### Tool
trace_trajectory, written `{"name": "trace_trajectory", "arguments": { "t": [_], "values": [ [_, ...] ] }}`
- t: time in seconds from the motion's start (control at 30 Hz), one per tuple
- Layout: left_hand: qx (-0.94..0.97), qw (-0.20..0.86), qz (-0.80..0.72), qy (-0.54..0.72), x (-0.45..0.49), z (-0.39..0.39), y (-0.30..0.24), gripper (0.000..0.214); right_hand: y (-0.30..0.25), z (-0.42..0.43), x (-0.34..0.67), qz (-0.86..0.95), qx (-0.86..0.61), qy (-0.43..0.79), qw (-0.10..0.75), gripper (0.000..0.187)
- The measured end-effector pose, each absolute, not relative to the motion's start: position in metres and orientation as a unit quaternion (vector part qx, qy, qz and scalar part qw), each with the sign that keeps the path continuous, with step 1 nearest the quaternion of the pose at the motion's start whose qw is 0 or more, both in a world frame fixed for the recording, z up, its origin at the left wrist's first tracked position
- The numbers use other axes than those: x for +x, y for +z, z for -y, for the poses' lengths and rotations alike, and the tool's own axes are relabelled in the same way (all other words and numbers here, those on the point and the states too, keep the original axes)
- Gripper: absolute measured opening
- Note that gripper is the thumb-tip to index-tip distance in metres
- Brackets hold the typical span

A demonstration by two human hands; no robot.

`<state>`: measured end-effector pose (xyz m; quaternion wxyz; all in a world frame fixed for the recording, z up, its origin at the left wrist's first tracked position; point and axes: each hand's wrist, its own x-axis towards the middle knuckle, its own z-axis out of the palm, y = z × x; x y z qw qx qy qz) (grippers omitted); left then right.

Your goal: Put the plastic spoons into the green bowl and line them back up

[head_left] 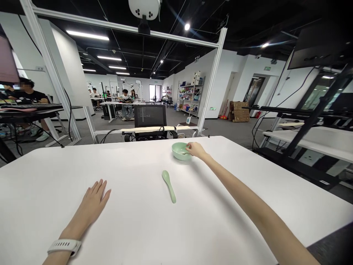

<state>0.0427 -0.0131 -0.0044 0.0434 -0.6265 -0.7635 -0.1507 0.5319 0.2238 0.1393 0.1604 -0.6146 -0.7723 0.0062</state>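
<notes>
A pale green bowl point(179, 151) stands near the far edge of the white table point(138, 228). My right hand point(196, 150) reaches out to it, fingers pinched on its right rim. A pale green spoon point(169, 185) lies flat on the table nearer to me, its bowl end pointing away and nothing touching it. My left hand point(93, 201) rests flat on the table at the lower left, fingers stretched out and together, holding nothing. A white band is on that wrist.
A black office chair point(150, 119) stands just beyond the table's far edge. A white metal frame point(212, 79) surrounds the table. Black stands and a white desk point(317, 141) are at the right. People sit at desks at the far left and back.
</notes>
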Motion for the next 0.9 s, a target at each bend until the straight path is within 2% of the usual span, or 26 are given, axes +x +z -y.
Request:
{"name": "trace_trajectory", "arguments": {
  "t": [0.1, 0.23, 0.3, 0.43, 0.5, 0.7, 0.9],
  "values": [
    [-0.629, 0.047, 0.760, -0.156, 0.044, 0.014, -0.004, 0.074, 0.142, -0.232, 0.514, 0.762, -0.641, 0.010, 0.089, 0.023],
    [-0.629, 0.043, 0.762, -0.148, 0.045, 0.014, -0.002, 0.075, 0.145, -0.231, 0.506, 0.761, -0.642, 0.014, 0.091, 0.027],
    [-0.629, 0.037, 0.764, -0.141, 0.046, 0.015, -0.001, 0.077, 0.148, -0.224, 0.510, 0.758, -0.638, 0.012, 0.134, 0.032],
    [-0.630, 0.031, 0.764, -0.138, 0.048, 0.016, 0.002, 0.079, 0.138, -0.189, 0.530, 0.747, -0.604, 0.017, 0.277, 0.037],
    [-0.629, 0.029, 0.765, -0.136, 0.049, 0.016, 0.003, 0.078, 0.121, -0.160, 0.542, 0.744, -0.591, 0.021, 0.310, 0.037],
    [-0.623, 0.015, 0.773, -0.117, 0.049, 0.017, 0.008, 0.078, 0.062, -0.080, 0.560, 0.741, -0.606, 0.063, 0.282, 0.040],
    [-0.623, 0.022, 0.772, -0.122, 0.046, 0.015, 0.006, 0.079, 0.051, -0.062, 0.551, 0.737, -0.638, 0.049, 0.219, 0.038]
  ]
}}
